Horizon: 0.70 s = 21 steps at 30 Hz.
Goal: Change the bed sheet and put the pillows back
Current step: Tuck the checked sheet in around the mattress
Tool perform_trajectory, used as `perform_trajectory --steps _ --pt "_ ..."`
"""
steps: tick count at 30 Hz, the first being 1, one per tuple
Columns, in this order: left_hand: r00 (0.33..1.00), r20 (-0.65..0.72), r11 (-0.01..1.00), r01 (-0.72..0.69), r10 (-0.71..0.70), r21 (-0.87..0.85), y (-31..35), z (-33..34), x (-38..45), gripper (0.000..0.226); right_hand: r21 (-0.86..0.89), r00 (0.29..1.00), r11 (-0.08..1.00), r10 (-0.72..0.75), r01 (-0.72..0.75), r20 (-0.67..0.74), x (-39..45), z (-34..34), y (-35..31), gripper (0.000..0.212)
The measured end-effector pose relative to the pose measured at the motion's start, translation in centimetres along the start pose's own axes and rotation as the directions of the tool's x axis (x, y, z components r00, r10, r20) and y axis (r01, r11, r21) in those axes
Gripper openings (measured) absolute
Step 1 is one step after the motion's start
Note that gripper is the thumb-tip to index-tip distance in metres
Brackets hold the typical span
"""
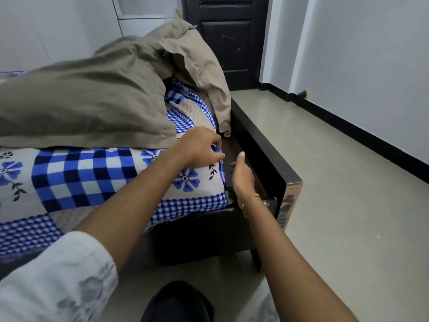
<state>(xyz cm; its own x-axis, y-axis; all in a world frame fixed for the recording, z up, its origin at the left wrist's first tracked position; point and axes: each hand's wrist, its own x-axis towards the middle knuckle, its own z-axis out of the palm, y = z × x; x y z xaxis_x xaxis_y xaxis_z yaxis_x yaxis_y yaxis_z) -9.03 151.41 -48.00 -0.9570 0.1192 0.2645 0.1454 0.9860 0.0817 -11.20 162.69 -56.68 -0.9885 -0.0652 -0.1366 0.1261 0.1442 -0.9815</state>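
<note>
We are at the corner of the bed, working on the sheet (97, 180). It looks like we are at the tucking step — getting the edge of the sheet down between the mattress and the dark wooden bed frame (262, 149).

Our left hand (199, 147) rests on top of the sheet right at the mattress edge. Its fingers are curled and seem to pinch a bit of the cloth there. Our right hand (242, 175) is in the gap beside the mattress, close to the inside of the frame. Its fingers are mostly straight and the thumb points up. It holds nothing that we can see.

Next, we think the right hand needs to push the loose edge down into the gap while the left hand keeps the cloth flat and tight. The gap is narrow, so the hand must go in flat.

The sheet is white with blue and dark blue checks and blue flowers. It lies spread over the mattress and looks fairly smooth near us. One checked edge still hangs out over the frame at the front.

Two tan pillows (92, 94) lie piled on the sheet farther up the bed — one big one across it, and one leaning by the frame. We think they still need to be set in place.
</note>
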Motion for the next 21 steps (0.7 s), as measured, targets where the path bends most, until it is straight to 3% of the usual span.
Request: perform_trajectory --steps 2,4,6,8,12,16,19,21 --pt "0.991 0.058 0.935 0.136 -0.124 -0.327 -0.2 -0.7 0.5 0.016 0.043 0.993 0.995 -0.089 0.092 -0.074 1.0 -0.1 -1.7 0.061" --pt "0.963 0.068 0.710 0.239 -0.261 -0.662 0.0 -1.8 1.2 0.008 0.077 0.981 0.981 -0.169 0.177 -0.097 1.2 0.4 -3.9 0.055" --pt "0.900 0.039 0.496 0.275 -0.434 -0.824 -0.2 -2.5 2.3 0.010 0.088 0.974 0.972 -0.212 0.219 -0.078 1.4 0.9 -6.1 0.055" --pt "0.820 0.030 0.395 0.307 -0.571 -0.866 -0.1 -3.1 3.4 0.015 0.071 0.970 0.967 -0.242 0.243 -0.023 1.2 1.1 -8.4 0.053" --pt "0.725 0.044 0.324 0.361 -0.687 -0.875 0.5 -5.2 4.3 0.014 0.012 0.973 0.980 -0.199 0.199 0.119 0.6 1.3 -13.3 0.051" --pt "0.699 0.061 0.354 0.433 -0.712 -0.829 1.1 -9.7 3.7 0.015 -0.010 0.978 0.996 -0.090 0.094 0.190 -1.0 1.4 -18.6 0.043" --pt "0.706 0.049 0.430 0.484 -0.707 -0.763 0.7 -14.2 3.1 0.009 -0.090 0.971 0.991 -0.074 0.096 0.226 -3.0 2.0 -23.0 0.038" --pt "0.674 0.097 0.410 0.550 -0.732 -0.728 -0.2 -17.8 2.9 0.010 -0.142 0.966 0.988 -0.029 0.068 0.257 -3.9 3.1 -26.4 0.038"
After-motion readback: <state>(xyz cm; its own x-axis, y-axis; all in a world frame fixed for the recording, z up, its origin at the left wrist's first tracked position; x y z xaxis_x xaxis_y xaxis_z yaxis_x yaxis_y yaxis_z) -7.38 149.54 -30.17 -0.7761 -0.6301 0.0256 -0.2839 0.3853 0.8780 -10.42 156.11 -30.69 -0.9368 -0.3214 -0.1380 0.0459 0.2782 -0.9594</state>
